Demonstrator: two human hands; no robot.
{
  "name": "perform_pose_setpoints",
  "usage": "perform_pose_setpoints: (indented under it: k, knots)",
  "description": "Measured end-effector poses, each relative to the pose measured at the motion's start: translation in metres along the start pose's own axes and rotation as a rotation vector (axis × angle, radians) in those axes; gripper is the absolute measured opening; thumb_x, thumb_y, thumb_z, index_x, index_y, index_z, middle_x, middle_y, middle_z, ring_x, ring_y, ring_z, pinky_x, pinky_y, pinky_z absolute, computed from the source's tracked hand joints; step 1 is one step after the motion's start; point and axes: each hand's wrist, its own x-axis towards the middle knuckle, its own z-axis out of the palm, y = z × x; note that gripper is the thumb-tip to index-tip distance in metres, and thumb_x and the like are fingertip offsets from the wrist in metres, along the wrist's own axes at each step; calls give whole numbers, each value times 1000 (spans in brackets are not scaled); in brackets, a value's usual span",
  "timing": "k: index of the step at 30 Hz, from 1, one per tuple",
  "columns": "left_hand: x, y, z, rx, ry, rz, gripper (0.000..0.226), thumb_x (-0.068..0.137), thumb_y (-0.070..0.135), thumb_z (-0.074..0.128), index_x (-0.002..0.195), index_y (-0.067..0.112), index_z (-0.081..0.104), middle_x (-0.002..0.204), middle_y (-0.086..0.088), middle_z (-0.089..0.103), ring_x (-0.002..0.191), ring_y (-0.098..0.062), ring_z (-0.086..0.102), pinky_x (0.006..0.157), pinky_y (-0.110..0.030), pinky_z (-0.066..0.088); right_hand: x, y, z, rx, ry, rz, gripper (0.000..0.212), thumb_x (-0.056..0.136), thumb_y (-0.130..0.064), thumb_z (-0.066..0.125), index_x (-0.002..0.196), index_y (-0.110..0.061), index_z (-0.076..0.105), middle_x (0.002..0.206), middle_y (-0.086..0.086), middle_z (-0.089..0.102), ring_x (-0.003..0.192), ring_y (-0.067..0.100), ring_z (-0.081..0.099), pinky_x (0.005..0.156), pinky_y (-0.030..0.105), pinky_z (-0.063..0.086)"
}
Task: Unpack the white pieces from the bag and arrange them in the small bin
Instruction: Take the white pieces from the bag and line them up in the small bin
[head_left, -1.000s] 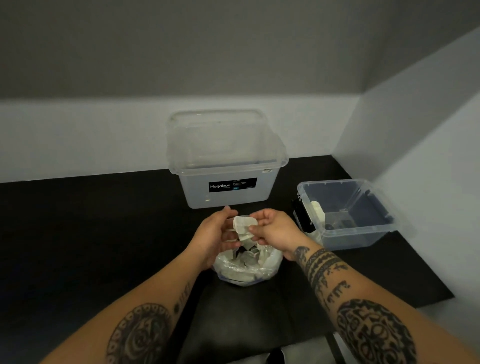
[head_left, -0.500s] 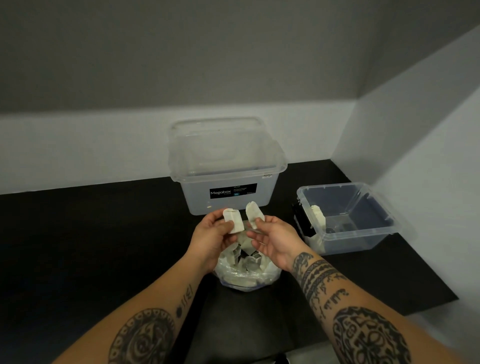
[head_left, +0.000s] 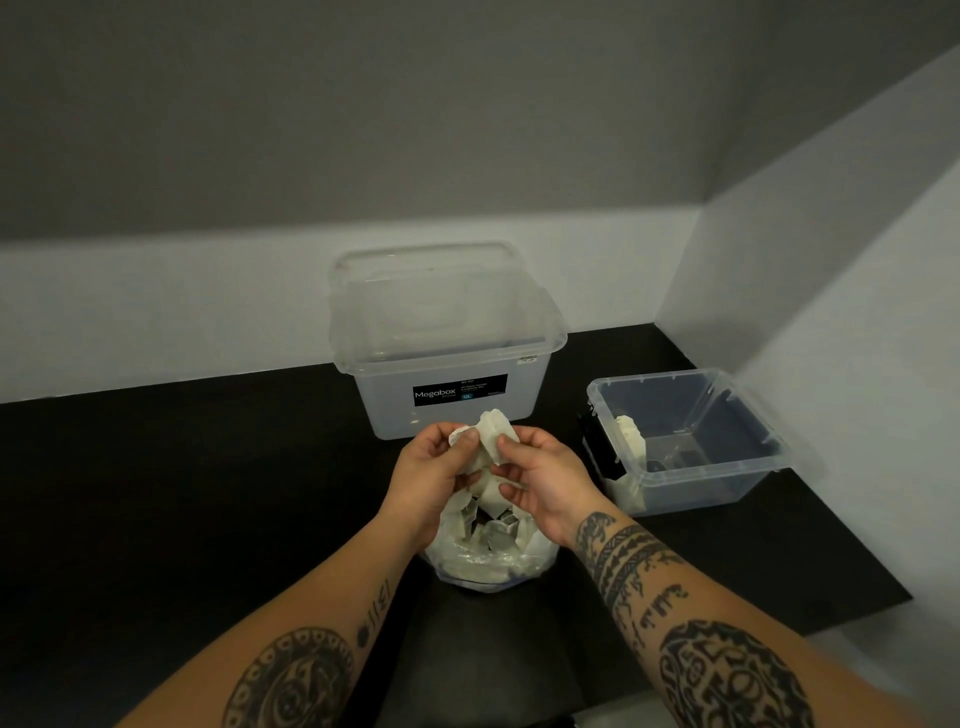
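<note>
A clear plastic bag (head_left: 488, 564) with several white pieces inside sits on the black table in front of me. Just above its mouth, my left hand (head_left: 431, 475) pinches a small white piece (head_left: 460, 435). My right hand (head_left: 545, 480) pinches a second white piece (head_left: 496, 428), pressed against the first. The small clear bin (head_left: 727, 467) stands to the right, open, with one white piece (head_left: 631, 434) leaning against its left wall.
A large clear lidded box labelled Megabox (head_left: 447, 338) stands right behind my hands. A dark object (head_left: 602, 447) sits against the small bin's left side. White walls close off the back and right. The black table (head_left: 156, 493) stretches away to the left.
Half a second ago the two white pieces were held apart, one in each hand. Now both hands have brought them together above the bag.
</note>
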Motion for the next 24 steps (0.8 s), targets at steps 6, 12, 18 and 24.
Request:
perform_pose_setpoints:
  k: [6,12,18,24]
  knots:
    - [1,4,7,-1,19,11,18,102,16,59,106,17,77,104,-11,77,102,-29,71,94,-45,57,-4,2,5,-44,-2,-9,11,96,-16,68,107,-16,68,92,-1,74,81,10,66,68,26,50]
    - [4,6,10,-220,25,-128,31,105,21,50,122,7,71,111,-16,76,103,-29,72,85,-39,57,-1,2,8,-138,-14,-71,14,95,-15,69,109,-15,68,90,-4,75,75,4,67,67,25,50]
    - [10,3,9,-63,-24,-83,20,104,17,56,113,9,72,108,-16,76,103,-27,73,88,-38,56,8,-10,9,-407,-22,-152,9,91,-17,75,99,-22,73,82,-8,73,68,2,64,63,22,51]
    - [22,3,-7,-20,150,-90,22,105,21,56,121,14,68,108,-6,78,108,-22,71,90,-40,58,27,-3,-13,-680,41,-151,12,92,-18,73,103,-20,73,96,-2,73,80,7,67,71,20,57]
